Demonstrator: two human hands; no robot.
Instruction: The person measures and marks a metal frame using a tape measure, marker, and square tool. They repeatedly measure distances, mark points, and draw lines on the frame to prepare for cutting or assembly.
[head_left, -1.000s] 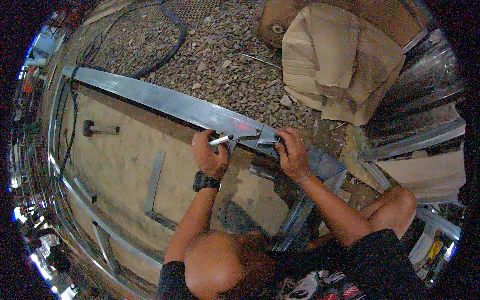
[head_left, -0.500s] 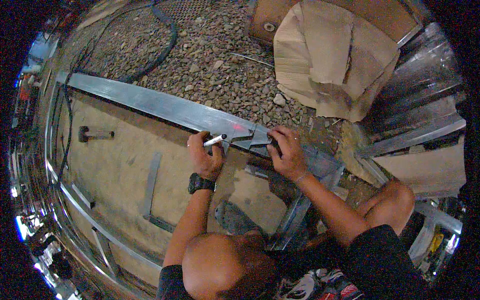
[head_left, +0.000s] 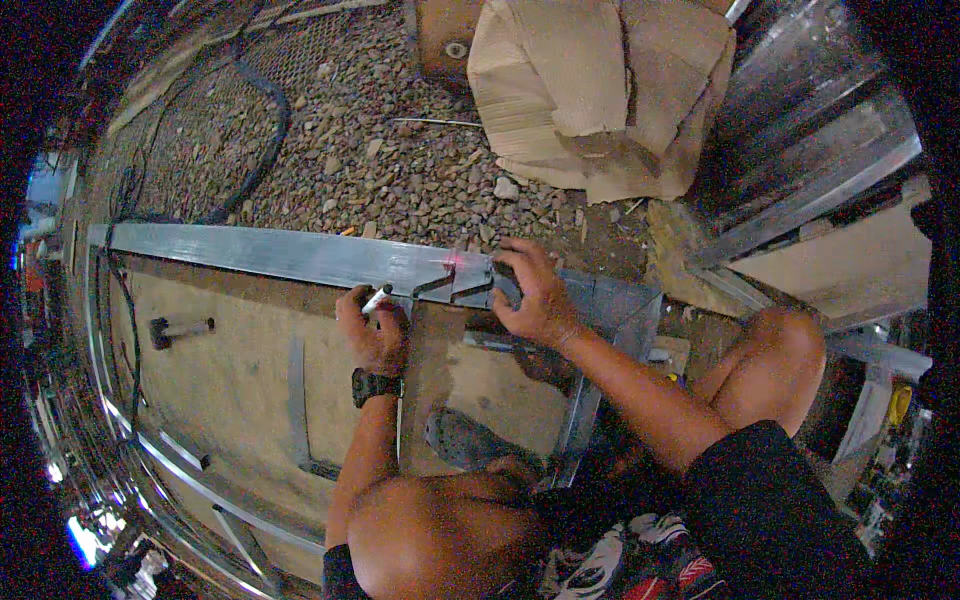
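Observation:
My left hand (head_left: 375, 330) is closed round a white marker pen (head_left: 377, 298), which points up beside the near edge of a long grey metal bar (head_left: 260, 250). On that wrist is a dark watch (head_left: 376, 386). My right hand (head_left: 535, 292) bends over the bar's right part, fingertips toward its far edge and thumb at its near edge. A small flat metal piece (head_left: 474, 272) lies on the bar beside those fingertips; dark, slanted, stepped shapes show next to it. How far the right fingers reach round the metal is hidden.
The bar forms one side of a metal frame over a brown board (head_left: 240, 360). A hammer (head_left: 180, 330) and an angled metal strip (head_left: 298, 400) lie on the board. Beyond are gravel (head_left: 390, 180), a dark hose (head_left: 280, 130) and torn cardboard (head_left: 590, 90). Metal profiles (head_left: 820, 200) lie right.
The view has shifted, so the bar looks more level. My left hand keeps the marker, now turned more upright. My right hand has spread across the bar's width.

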